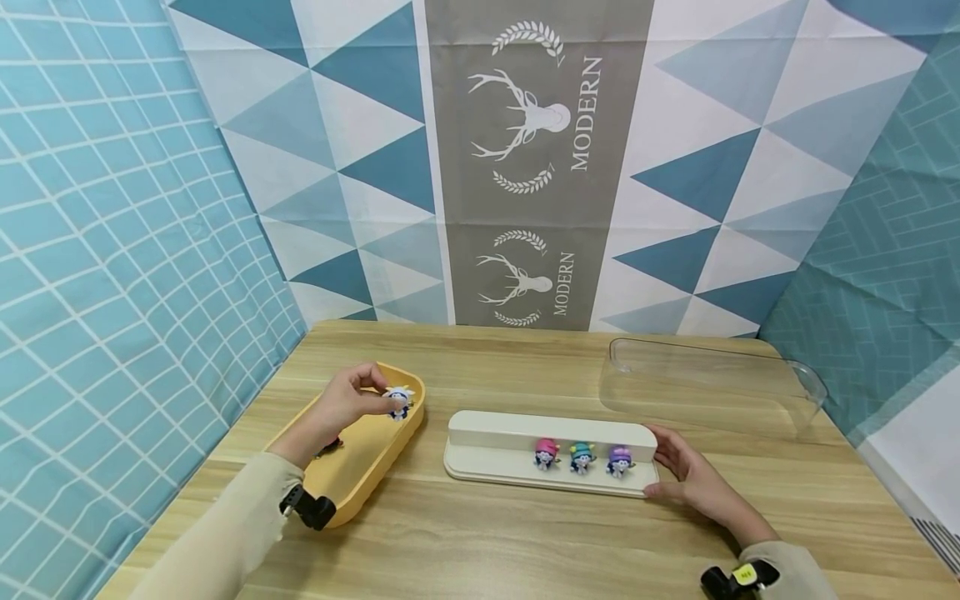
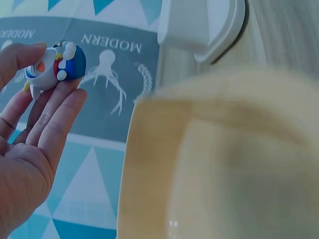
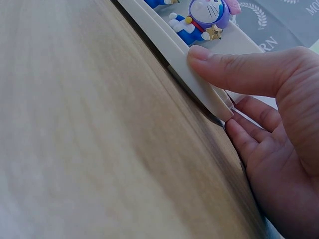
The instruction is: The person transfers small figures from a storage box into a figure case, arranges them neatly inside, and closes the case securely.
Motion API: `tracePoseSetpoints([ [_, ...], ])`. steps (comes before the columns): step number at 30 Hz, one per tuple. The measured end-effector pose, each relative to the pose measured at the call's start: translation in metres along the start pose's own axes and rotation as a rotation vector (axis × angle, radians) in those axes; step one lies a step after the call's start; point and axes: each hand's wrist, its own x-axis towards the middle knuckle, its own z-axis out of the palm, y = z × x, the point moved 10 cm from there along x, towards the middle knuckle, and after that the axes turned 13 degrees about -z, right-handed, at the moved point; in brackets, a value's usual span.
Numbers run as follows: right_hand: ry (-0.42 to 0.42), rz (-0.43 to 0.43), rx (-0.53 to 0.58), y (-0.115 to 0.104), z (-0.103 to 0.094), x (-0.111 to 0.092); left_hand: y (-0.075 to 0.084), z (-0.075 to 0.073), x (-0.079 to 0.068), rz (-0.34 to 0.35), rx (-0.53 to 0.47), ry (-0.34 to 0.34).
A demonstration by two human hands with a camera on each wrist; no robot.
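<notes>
My left hand [image 1: 347, 410] pinches a small blue-and-white cat figurine [image 1: 398, 402] with a white hat between thumb and fingers, above the far end of a yellow tray [image 1: 415, 423]. In the left wrist view the figurine [image 2: 60, 65] lies on its side at the fingertips. My right hand [image 1: 692, 477] grips the right end of a cream stepped display base [image 1: 491, 467], its thumb on the front rim and fingers round the end. On the base's lower step stand three similar figurines, with a pink hat [image 1: 546, 452], a teal hat [image 1: 581, 457] and a purple hat [image 1: 619, 461].
A clear plastic cover [image 1: 705, 387] lies at the back right of the wooden table [image 1: 525, 542]. Inside the yellow tray, a small dark item [image 1: 330, 447] shows partly behind my left wrist. Patterned cloth [image 1: 360, 167] hangs along the table's back edge.
</notes>
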Motion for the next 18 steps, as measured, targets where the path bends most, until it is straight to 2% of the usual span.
tracePoseSetpoints([
  [18,0.003,-0.004,0.003,-0.002,0.000,-0.001,0.013,0.052,0.002,0.064,-0.068,-0.127],
])
